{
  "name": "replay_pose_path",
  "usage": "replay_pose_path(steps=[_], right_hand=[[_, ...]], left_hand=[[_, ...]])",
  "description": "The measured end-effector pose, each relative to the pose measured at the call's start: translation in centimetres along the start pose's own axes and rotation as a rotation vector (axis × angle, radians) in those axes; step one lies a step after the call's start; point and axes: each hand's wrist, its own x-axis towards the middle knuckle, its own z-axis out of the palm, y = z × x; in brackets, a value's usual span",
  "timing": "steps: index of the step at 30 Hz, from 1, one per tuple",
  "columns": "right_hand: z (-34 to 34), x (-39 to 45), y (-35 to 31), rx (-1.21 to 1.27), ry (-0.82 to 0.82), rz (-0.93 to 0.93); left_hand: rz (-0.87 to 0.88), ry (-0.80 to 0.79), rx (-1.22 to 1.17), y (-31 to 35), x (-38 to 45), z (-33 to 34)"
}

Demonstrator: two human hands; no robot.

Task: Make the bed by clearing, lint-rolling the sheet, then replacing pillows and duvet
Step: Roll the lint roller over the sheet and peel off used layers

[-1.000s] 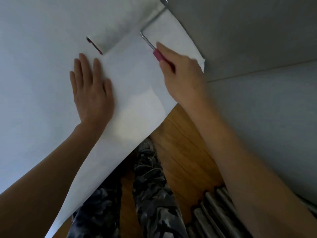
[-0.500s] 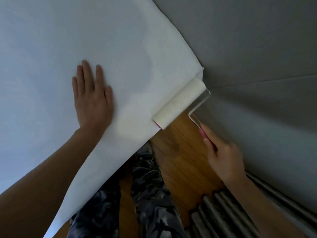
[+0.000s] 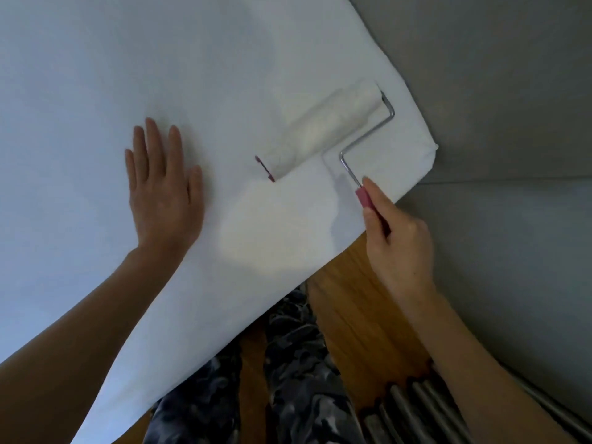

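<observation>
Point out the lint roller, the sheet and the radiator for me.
lint roller (image 3: 323,129), head view, on the white sticky drum.
sheet (image 3: 96,75), head view, on a bare flat stretch.
radiator (image 3: 413,408), head view, on a grey rib.

The white sheet (image 3: 160,59) runs past the top and left edges, so its full extent cannot be seen. The lint roller (image 3: 323,129) is blurred, its drum edges smeared into the sheet; most of its pink handle is hidden inside the right hand (image 3: 397,241). The left hand (image 3: 163,193) covers the sheet under its palm. Both forearms are cut off at the bottom edge. Patterned trousers (image 3: 298,395) and a grey radiator (image 3: 416,411) are cropped at the bottom; the feet are hidden.
</observation>
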Motion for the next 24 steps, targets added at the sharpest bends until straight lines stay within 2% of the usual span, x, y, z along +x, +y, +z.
replay_pose_path(steps=[5, 16, 20, 24], right_hand=[[1.0, 3.0, -1.7, -0.083, -0.083, 0.144], [-3.5, -11.6, 3.8, -0.226, -0.292, 0.389], [-4.2, -14.5, 3.7, -0.17, -0.251, 0.425], [-3.3, -12.8, 1.9, -0.128, -0.113, 0.264]], left_hand=[[-0.001, 0.014, -0.008, -2.6, -0.5, -1.1], [0.012, -0.003, -0.069, -0.5, -0.6, -0.5], [0.036, -0.015, -0.058, -0.9, -1.0, -0.4], [-0.01, 0.0, -0.048, -2.1, -1.5, -0.5]])
